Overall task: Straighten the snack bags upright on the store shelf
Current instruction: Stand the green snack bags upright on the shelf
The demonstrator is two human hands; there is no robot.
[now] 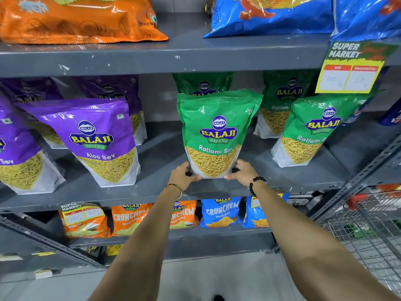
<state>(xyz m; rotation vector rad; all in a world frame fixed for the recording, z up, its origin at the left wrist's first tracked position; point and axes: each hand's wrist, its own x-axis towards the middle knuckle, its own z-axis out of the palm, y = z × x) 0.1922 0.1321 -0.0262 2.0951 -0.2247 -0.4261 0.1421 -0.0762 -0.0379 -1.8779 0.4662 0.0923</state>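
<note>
A green Ratlami Sev bag stands upright near the front edge of the middle grey shelf. My left hand grips its lower left corner and my right hand grips its lower right corner. Another green bag stands right behind it, mostly hidden. Further right, a green bag leans left, with one more green bag behind it. On the left, a purple Aloo Sev bag tilts to the left, with more purple bags beside and behind it.
The upper shelf carries an orange wafer bag and blue bags; a yellow price tag hangs from its edge. Small orange and blue Crunchem bags fill the lower shelf. A wire shopping cart stands at the right.
</note>
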